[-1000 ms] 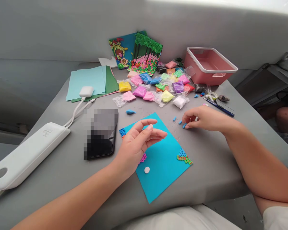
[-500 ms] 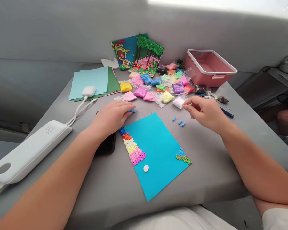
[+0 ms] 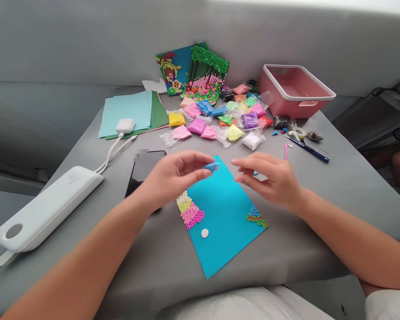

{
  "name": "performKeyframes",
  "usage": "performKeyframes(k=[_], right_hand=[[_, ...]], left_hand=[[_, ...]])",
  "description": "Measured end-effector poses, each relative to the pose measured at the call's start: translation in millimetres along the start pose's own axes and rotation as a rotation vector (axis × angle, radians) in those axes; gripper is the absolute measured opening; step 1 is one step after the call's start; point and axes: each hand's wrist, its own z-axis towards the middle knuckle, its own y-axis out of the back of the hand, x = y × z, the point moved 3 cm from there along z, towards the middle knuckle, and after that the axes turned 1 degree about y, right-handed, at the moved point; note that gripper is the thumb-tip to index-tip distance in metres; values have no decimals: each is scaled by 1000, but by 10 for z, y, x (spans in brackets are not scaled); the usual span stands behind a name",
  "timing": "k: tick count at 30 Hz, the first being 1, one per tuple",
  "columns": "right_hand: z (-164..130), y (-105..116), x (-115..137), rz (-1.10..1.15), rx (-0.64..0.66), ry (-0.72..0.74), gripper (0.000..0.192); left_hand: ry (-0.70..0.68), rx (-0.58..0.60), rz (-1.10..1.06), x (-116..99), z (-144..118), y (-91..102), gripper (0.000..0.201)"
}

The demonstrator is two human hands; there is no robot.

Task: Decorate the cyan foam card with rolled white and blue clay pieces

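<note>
Above the far part of a bright blue card (image 3: 225, 244), my left hand (image 3: 173, 175) pinches a small blue piece (image 3: 212, 166) with a narrow tip; its exact kind is unclear. My right hand (image 3: 271, 178) hovers opposite, thumb and fingers apart, with nothing visible between them. Small patterned rings in yellow, pink and magenta bands (image 3: 191, 214) line the card's left edge, their far end hidden by my left hand. Blue and green-red rings (image 3: 256, 217) fill the right corner. A flat white disc (image 3: 204, 233) lies on the card. One blue bit (image 3: 256, 173) shows beneath my right hand.
Several bags of coloured clay (image 3: 233, 133) spread across the back. A pink basket (image 3: 298, 100) stands right, near a pink tool (image 3: 286, 152) and a blue pen (image 3: 308, 149). Left are a phone (image 3: 143, 166), a white power bank (image 3: 48, 209) and coloured sheets (image 3: 126, 106).
My left hand has moved right, bringing the blue piece over the card. My right hand has come left and nearer, uncovering the pink tool and more of the pen.
</note>
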Motion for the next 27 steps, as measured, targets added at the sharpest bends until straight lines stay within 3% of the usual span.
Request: performKeyframes(k=[4,8,14,22,27], right_hand=[[-34,-57,110,101,16,80,31],[-26,-31,144,117,42,111,18],[-16,-6,158,140,32,86,19],[-12,-56,245,113,38,133,5],[-6,23,260,98,-3,119,15]], left_hand=[[94,159,-209,25,-98,-301,36],[183,177,-323,85,-122,-438,36],[236,151,-438,75,-154,-472,37],[262,160,-483,6,-186,-518,43],[247,135,-535,-5,-216,-525,42]])
